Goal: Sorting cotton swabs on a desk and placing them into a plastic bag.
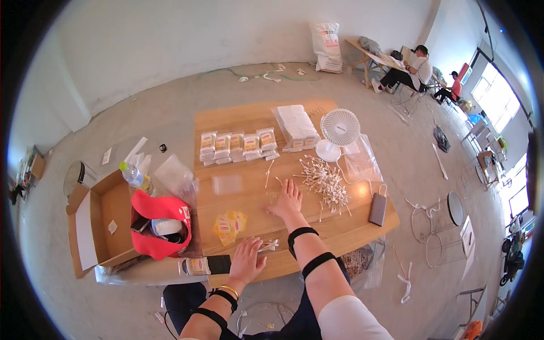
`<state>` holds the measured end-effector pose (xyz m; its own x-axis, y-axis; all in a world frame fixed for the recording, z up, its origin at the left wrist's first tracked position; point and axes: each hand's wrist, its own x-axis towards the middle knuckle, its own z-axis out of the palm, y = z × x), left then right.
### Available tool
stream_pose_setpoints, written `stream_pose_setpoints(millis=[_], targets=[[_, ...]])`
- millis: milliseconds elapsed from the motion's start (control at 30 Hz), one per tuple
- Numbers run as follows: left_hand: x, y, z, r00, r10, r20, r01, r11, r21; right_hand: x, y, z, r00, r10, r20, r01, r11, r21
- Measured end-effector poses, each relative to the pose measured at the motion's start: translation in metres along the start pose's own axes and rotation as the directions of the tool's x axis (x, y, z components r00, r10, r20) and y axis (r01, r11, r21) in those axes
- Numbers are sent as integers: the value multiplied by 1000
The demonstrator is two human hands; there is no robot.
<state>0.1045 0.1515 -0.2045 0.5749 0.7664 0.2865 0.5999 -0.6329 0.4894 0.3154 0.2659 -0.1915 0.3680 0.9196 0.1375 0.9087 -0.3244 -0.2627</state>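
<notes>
My left hand (247, 262) is near the front edge of the wooden table, its fingers over a small bunch of cotton swabs (270, 245) whose white tips stick out on the right. My right hand (288, 201) lies on the tabletop with fingers spread, holding nothing; a faint clear plastic piece seems to be beside it. To its right spreads a loose heap of cotton swabs (328, 184). Yellow printed cards (230, 225) are just beyond my left hand. Farther back stand filled swab packs (237, 146) in rows, with a clear bag (227, 184) in front.
A white fan (340, 127) stands behind the heap, beside a wrapped white bundle (297, 126). Its cable runs to a grey power bank (378, 208) at the right edge. Left of the table are an open cardboard box (107, 209) and a red bag (161, 246). Two people sit far right.
</notes>
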Motion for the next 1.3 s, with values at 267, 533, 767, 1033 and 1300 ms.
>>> stream_pose_setpoints(millis=[267,533,767,1033,1300], targets=[[4,1,-1,1000,3,-4,-3,1000,-14,-6,12,29,988,115,-104,-76,943,323],[-2,-5,0,998,-35,-54,38,997,62,-86,1,17,950,-311,-17,277,821,500],[1,-3,1,998,-70,-2,69,995,75,-72,57,-4,949,-314,31,260,834,486],[2,-3,-2,998,-36,42,37,999,-14,-88,20,-5,955,-288,67,234,875,423],[0,-4,3,998,38,-51,-39,999,-32,-75,-14,16,951,-307,46,267,885,381]])
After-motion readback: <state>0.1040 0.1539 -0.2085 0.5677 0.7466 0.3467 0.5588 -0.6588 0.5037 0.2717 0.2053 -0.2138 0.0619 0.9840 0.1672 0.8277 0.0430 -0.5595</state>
